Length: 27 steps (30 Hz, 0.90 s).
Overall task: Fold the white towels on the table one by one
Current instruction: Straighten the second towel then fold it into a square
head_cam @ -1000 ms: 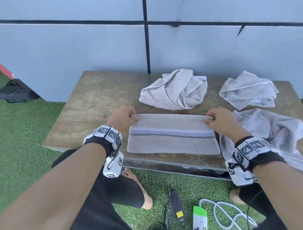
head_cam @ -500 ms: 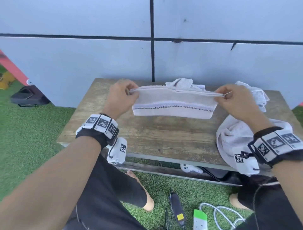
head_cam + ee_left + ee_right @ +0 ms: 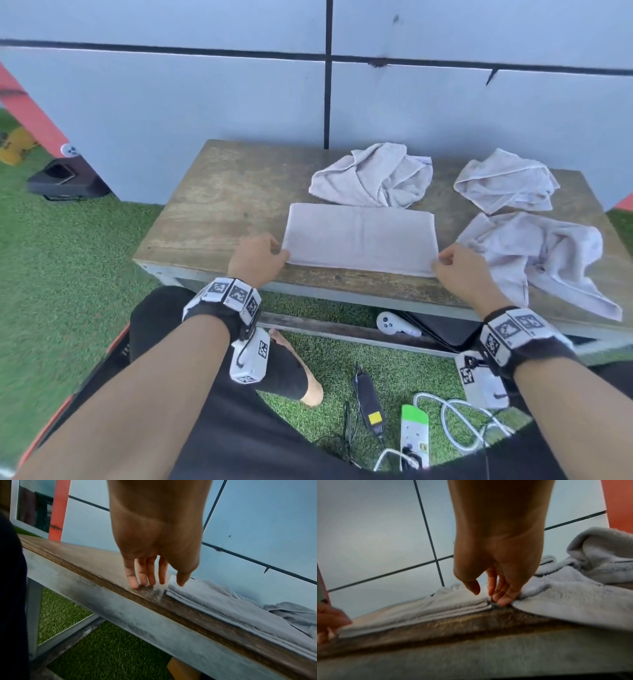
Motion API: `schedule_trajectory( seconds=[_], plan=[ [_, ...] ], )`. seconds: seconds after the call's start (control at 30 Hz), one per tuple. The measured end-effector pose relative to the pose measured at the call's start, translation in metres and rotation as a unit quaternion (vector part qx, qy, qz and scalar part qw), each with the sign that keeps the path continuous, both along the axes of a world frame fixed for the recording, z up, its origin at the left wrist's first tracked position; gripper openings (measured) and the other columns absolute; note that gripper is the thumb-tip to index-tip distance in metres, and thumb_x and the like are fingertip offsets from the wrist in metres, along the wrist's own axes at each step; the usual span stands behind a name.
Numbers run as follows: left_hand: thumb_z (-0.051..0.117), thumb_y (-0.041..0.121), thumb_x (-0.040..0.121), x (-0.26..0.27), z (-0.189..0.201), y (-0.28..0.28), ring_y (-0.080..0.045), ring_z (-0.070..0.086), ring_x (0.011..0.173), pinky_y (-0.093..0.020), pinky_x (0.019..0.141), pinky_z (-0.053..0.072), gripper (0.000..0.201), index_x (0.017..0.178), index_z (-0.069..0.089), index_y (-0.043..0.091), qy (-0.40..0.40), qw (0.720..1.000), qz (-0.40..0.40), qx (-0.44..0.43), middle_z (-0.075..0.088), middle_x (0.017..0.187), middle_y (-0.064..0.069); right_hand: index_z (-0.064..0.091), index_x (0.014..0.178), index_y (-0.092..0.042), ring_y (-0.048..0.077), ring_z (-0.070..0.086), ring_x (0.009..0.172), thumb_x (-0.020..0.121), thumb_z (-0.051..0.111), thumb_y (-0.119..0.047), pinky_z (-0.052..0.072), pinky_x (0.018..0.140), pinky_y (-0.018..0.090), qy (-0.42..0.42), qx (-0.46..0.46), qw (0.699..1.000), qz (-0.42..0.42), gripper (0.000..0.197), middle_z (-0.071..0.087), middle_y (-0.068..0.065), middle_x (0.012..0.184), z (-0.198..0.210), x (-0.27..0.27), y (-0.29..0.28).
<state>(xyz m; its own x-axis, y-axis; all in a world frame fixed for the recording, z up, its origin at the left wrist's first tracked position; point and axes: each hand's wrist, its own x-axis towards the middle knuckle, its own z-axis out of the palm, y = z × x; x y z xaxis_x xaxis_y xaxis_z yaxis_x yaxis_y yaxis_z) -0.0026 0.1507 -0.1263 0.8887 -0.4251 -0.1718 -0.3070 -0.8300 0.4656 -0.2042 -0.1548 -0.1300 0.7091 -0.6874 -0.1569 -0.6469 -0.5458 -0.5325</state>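
Head view: one flat, folded white towel (image 3: 359,236) lies on the wooden table (image 3: 222,205), its near corners at the loosely open left hand (image 3: 257,255) and right hand (image 3: 457,265), neither clearly pinching; three crumpled white towels (image 3: 373,178) remain unfolded.

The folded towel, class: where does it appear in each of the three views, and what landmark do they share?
Head: folded towel at centre, flat on the table, a hand at each near corner.
Left wrist: at right, running from the thumb toward the lower right.
Right wrist: at lower left to centre.
Shared landmark: the table's wooden front edge.
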Motion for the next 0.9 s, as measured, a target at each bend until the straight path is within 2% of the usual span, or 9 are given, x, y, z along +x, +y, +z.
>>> schedule_trajectory(
  seconds=[0.1, 0.17, 0.33, 0.4, 0.5, 0.57, 0.63, 0.73, 0.9],
  plan=[
    [0.062, 0.041, 0.094, -0.008, 0.004, -0.010, -0.019, 0.064, 0.080, -0.033, 0.070, 0.054, 0.027, 0.094, 0.066, 0.014, -0.010, 1.000, 0.011, 0.017, 0.069, 0.089, -0.003, 0.049, 0.067, -0.007, 0.029, 0.057, 0.068, 0.093, 0.057, -0.024, 0.032, 0.051, 0.029, -0.003, -0.032, 0.999, -0.023, 0.032, 0.054, 0.010, 0.064, -0.007, 0.000, 0.010],
    [0.062, 0.033, 0.096, -0.011, 0.008, -0.014, -0.019, 0.060, 0.068, -0.026, 0.057, 0.047, 0.022, 0.083, 0.063, 0.015, -0.015, 1.000, 0.012, 0.022, 0.065, 0.079, -0.004, 0.046, 0.067, -0.010, 0.027, 0.055, 0.066, 0.094, 0.058, -0.026, 0.032, 0.052, 0.030, -0.004, -0.030, 0.999, -0.037, 0.033, 0.053, 0.008, 0.065, -0.009, -0.002, 0.012],
    [0.065, 0.028, 0.090, -0.005, 0.008, -0.011, -0.019, 0.053, 0.049, -0.035, 0.065, 0.061, 0.032, 0.061, 0.056, 0.017, -0.010, 0.999, 0.040, 0.002, 0.056, 0.056, -0.001, 0.051, 0.071, -0.011, 0.027, 0.061, 0.070, 0.093, 0.060, -0.029, 0.038, 0.060, 0.032, -0.003, -0.024, 0.999, -0.026, 0.030, 0.061, 0.009, 0.069, 0.002, -0.009, 0.008],
    [0.066, 0.027, 0.086, -0.003, 0.008, -0.009, -0.019, 0.051, 0.047, -0.036, 0.065, 0.061, 0.035, 0.056, 0.051, 0.018, -0.006, 0.999, 0.040, 0.000, 0.053, 0.052, 0.000, 0.052, 0.068, -0.010, 0.023, 0.059, 0.064, 0.093, 0.063, -0.029, 0.036, 0.055, 0.029, 0.011, -0.025, 1.000, -0.015, 0.033, 0.060, 0.008, 0.064, 0.008, -0.013, 0.006],
    [0.067, 0.025, 0.083, -0.003, 0.011, -0.009, -0.019, 0.048, 0.047, -0.031, 0.059, 0.054, 0.037, 0.053, 0.044, 0.019, 0.008, 0.999, 0.044, 0.001, 0.048, 0.050, 0.002, 0.042, 0.054, -0.013, 0.019, 0.048, 0.050, 0.091, 0.067, -0.026, 0.033, 0.051, 0.028, 0.065, -0.013, 0.998, 0.013, 0.046, 0.048, 0.003, 0.051, 0.015, -0.011, 0.002],
    [0.064, 0.029, 0.082, -0.005, 0.014, -0.010, -0.020, 0.052, 0.054, -0.032, 0.064, 0.054, 0.028, 0.061, 0.048, 0.018, 0.013, 0.998, 0.054, 0.003, 0.051, 0.057, 0.001, 0.042, 0.055, -0.014, 0.020, 0.047, 0.052, 0.086, 0.070, -0.021, 0.040, 0.056, 0.030, 0.091, 0.007, 0.996, 0.022, 0.043, 0.046, 0.004, 0.054, 0.021, -0.006, -0.001],
    [0.059, 0.032, 0.082, -0.005, 0.016, -0.013, -0.022, 0.057, 0.076, -0.038, 0.075, 0.055, 0.018, 0.083, 0.054, 0.015, -0.009, 0.998, 0.066, -0.008, 0.057, 0.082, -0.001, 0.048, 0.077, -0.014, 0.023, 0.051, 0.072, 0.080, 0.068, -0.022, 0.050, 0.074, 0.040, 0.071, -0.022, 0.997, 0.005, 0.021, 0.051, 0.006, 0.077, 0.029, 0.002, 0.002],
    [0.058, 0.026, 0.089, -0.004, 0.014, -0.031, -0.024, 0.048, 0.108, -0.035, 0.088, 0.043, 0.027, 0.112, 0.051, 0.014, -0.081, 0.996, 0.008, -0.047, 0.049, 0.117, -0.007, 0.049, 0.112, -0.018, 0.030, 0.041, 0.112, 0.082, 0.062, -0.027, 0.040, 0.096, 0.047, -0.008, -0.095, 0.995, -0.004, 0.034, 0.046, 0.008, 0.115, 0.030, 0.023, 0.011],
    [0.051, 0.010, 0.094, -0.011, 0.001, -0.091, -0.033, 0.045, 0.129, -0.043, 0.102, 0.043, 0.040, 0.134, 0.046, 0.009, -0.159, 0.973, -0.145, -0.077, 0.031, 0.152, -0.018, 0.041, 0.140, -0.018, 0.030, 0.026, 0.139, 0.090, 0.055, -0.030, 0.028, 0.111, 0.047, -0.002, -0.143, 0.977, 0.157, 0.054, 0.033, 0.008, 0.150, 0.015, 0.079, 0.043]
  ],
)
